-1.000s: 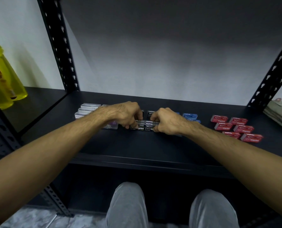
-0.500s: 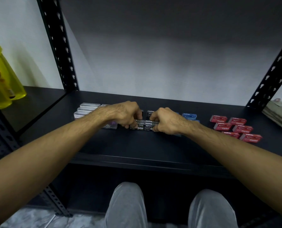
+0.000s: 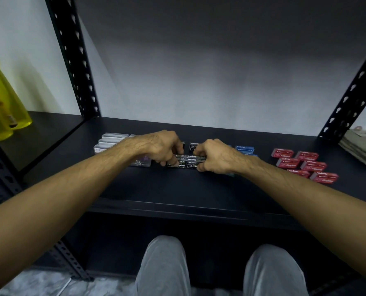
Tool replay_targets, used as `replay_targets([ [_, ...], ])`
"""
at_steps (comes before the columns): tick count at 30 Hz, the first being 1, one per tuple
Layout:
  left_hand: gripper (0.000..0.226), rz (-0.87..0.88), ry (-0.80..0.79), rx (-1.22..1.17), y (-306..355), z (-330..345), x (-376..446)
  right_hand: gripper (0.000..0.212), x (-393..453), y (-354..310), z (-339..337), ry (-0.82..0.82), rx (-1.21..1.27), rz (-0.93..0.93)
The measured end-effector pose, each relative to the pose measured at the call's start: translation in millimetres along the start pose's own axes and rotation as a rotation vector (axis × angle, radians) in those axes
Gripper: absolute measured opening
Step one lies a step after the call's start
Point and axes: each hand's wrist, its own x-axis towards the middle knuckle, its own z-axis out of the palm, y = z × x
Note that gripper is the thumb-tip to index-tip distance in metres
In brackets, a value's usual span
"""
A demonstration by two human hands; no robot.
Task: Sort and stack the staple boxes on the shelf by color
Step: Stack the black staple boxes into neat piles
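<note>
On the black shelf (image 3: 177, 189) a block of black staple boxes (image 3: 188, 161) lies in the middle, in rows. My left hand (image 3: 158, 146) grips its left end and my right hand (image 3: 218, 155) grips its right end, fingers curled on the boxes. One more black box (image 3: 194, 145) sits just behind. White and clear boxes (image 3: 108, 143) lie to the left, partly behind my left forearm. Blue boxes (image 3: 244, 149) peek out behind my right hand. Several red boxes (image 3: 301, 163) lie spread at the right.
Yellow bottles (image 3: 0, 107) stand on the neighbouring shelf at the far left. Folded cloth (image 3: 363, 146) lies at the far right. Black perforated uprights (image 3: 75, 60) frame the bay. My knees in grey trousers (image 3: 163, 268) are below the shelf's front edge.
Nothing has visibly changed; both hands stay clamped on the ends of the black boxes.
</note>
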Motion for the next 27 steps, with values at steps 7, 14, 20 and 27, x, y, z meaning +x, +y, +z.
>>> replay_targets([
  [7, 0.044, 0.031, 0.044, -0.062, -3, -20, -3, 0.058, -3, 8, -13, 0.036, 0.033, 0.019],
  [14, 0.021, 0.027, 0.23, -0.06, -26, -35, 18, 0.045, 8, 22, -22, 0.111, 0.124, 0.048],
  [20, 0.021, 0.06, 0.195, -0.009, -31, -25, 41, 0.038, 34, 23, -18, 0.195, 0.049, 0.002],
  [27, 0.02, 0.093, 0.106, 0.0, -30, -19, 56, 0.032, 55, 23, -13, 0.041, -0.043, -0.053],
])
